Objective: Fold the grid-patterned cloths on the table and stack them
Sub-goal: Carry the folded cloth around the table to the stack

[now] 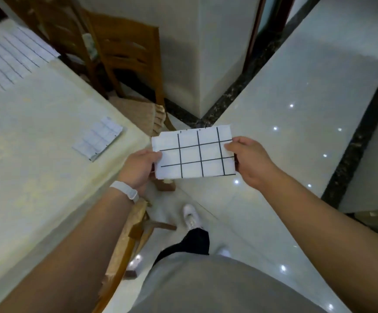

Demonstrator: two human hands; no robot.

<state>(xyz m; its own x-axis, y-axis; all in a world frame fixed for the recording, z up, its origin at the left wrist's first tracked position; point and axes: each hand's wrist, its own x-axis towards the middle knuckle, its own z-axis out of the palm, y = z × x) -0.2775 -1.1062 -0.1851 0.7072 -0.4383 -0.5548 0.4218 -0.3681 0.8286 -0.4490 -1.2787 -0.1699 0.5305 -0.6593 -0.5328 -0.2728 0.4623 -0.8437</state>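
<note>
**Held item.** A folded grid-patterned cloth (197,154), white with black lines, is a small rectangle. It hangs in the air over the tiled floor (296,109), just off the near edge of the table (36,177) and not touching it.

**Hands.** The left hand (138,168) pinches the cloth's left short edge with the thumb on top. The right hand (249,159) pinches the right short edge the same way. The fabric is drawn flat between the two grips.

**On the table.**
- A small folded stack (97,141) lies near the table edge, left of the held cloth and apart from it. The number of layers is not readable.
- Larger grid cloths (9,55) lie spread at the far left corner. Their count is unclear.
- A wooden chair (127,48) stands beyond the table.

**Handling (judgement).**
- The cloth looks thin, light and soft, and not fragile.
- It probably stays flat only through tension between the two pinches. With one end released it would likely droop and the fold would open.
- The top edge is slightly stepped, with a notch at the upper left corner, so the layers may not be perfectly aligned.
- The best hold is at both short edges, pinching through all layers so that none slides.
- For stacking, it should go down flat and be let go only once it rests on the pile. The grid lines are useful for squaring it up.
</note>
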